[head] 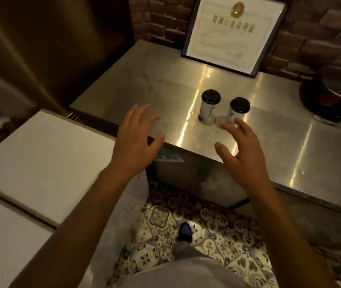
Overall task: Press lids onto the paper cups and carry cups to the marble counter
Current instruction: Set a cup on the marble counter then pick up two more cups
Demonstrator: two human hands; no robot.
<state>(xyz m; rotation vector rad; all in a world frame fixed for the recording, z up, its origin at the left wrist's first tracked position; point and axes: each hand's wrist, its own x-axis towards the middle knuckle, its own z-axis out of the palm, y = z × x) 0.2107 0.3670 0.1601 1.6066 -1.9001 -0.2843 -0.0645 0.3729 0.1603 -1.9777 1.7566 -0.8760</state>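
I see two lidded cups, left cup (209, 106) and right cup (238, 112), near the bench's (290, 146) front edge, just beyond my spread, empty right hand (242, 150); my left hand (137, 138), also spread, hovers left.

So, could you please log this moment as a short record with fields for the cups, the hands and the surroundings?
cups: left cup and right cup, upright, close together on the counter
lids: black, on both cups
left hand: open, holds nothing
right hand: open, fingertips in front of the right cup; contact unclear
behind cups: framed certificate against the brick wall
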